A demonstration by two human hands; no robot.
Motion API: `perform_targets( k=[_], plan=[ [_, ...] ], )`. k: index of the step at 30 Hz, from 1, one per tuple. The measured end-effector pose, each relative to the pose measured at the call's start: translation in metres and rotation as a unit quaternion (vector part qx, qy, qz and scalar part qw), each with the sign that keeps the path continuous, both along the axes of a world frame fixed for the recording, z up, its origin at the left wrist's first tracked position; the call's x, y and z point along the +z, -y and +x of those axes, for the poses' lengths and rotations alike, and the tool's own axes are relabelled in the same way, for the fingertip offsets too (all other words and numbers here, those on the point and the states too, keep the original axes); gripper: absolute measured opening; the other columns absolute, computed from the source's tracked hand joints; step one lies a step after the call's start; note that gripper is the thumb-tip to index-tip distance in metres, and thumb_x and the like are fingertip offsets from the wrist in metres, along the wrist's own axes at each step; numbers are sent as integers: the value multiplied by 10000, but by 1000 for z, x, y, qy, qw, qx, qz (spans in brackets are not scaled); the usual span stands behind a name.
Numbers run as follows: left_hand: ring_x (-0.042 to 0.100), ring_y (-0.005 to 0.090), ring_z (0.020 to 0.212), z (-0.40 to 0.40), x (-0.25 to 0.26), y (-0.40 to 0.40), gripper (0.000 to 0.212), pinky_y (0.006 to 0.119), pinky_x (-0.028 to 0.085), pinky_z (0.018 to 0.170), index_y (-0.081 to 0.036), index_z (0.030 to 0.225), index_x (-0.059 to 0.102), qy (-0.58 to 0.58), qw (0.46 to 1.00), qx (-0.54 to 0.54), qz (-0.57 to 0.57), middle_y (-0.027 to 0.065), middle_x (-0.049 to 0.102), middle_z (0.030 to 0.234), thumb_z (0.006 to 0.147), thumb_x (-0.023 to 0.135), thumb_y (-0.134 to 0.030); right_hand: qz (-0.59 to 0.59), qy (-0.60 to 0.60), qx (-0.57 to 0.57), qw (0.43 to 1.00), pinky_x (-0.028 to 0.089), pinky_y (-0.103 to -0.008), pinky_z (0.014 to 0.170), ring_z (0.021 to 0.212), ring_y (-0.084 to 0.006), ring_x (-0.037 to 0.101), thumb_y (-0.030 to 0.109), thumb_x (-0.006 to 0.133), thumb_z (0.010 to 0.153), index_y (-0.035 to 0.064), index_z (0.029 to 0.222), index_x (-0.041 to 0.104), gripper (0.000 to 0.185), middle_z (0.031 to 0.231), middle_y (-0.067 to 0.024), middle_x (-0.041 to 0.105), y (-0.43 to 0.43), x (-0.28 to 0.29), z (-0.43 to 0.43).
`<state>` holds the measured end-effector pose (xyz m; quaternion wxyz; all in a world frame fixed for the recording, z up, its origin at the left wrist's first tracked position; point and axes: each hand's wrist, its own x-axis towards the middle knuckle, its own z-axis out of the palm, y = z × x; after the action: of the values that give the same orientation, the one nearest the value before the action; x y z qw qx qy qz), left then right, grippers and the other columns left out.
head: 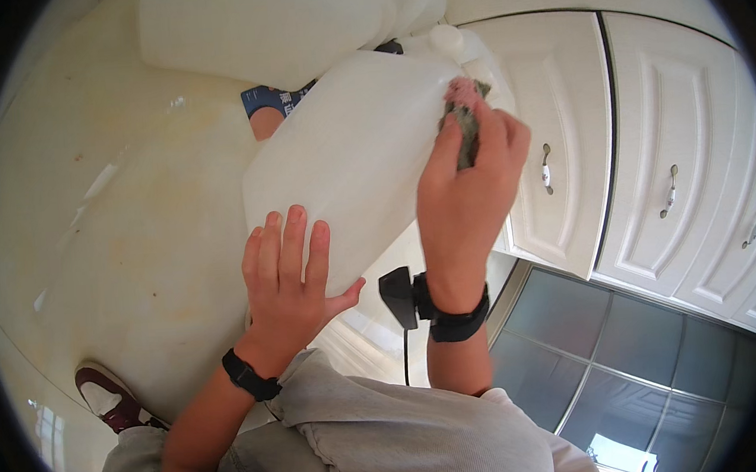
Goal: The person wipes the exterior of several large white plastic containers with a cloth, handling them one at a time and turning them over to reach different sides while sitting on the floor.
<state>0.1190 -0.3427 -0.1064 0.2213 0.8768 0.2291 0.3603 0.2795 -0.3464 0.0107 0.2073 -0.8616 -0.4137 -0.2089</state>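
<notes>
A large white translucent plastic jug [346, 147] lies on its side before me, tilted, with its white cap [446, 40] towards the upper right. My left hand [289, 267] rests flat on the jug's lower end, fingers spread and thumb over its near edge. In my right hand [472, 185] is a grey-green and pink scrubbing cloth or pad [465, 117], pinched between thumb and fingers against the jug's side near the cap end. Whether the pad is one piece or two, I cannot tell.
Another large white plastic container [261, 29] stands beyond the jug. Partly under the jug is a dark blue printed item [265, 97] with writing. White cabinet doors [554, 141] with handles stand at the right, above grey tiles [624, 331]. The pale floor [132, 251] bears stains.
</notes>
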Motion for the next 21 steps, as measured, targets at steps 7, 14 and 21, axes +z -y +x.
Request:
perform_targets(
  k=[7, 14, 21],
  plan=[
    [453, 419, 1237, -1, 0, -8, 844, 521, 415, 952, 37, 1343, 444, 17, 1000, 13, -23, 242, 424, 1398, 748, 720, -495, -9, -54, 37, 998, 477, -404, 823, 979, -354, 534, -29, 637, 747, -63, 1180, 570, 439, 1112, -181, 538, 28, -34, -50],
    [410, 425, 1258, -11, -11, -8, 943, 535, 408, 972, 36, 1388, 367, 22, 1000, -5, -3, 253, 357, 1423, 734, 736, -535, -94, -101, 139, 981, 497, -361, 735, 883, -318, 569, -40, 676, 674, 3, 1159, 623, 490, 1067, -147, 562, 48, -10, -69],
    [372, 472, 1261, -20, -5, -6, 1059, 566, 374, 986, 59, 1422, 272, -19, 999, -37, 4, 299, 292, 1431, 727, 718, -605, 106, -121, 126, 979, 467, -386, 770, 895, -290, 579, -35, 645, 672, 13, 1158, 610, 489, 1043, -139, 592, 63, 23, -21]
  ],
)
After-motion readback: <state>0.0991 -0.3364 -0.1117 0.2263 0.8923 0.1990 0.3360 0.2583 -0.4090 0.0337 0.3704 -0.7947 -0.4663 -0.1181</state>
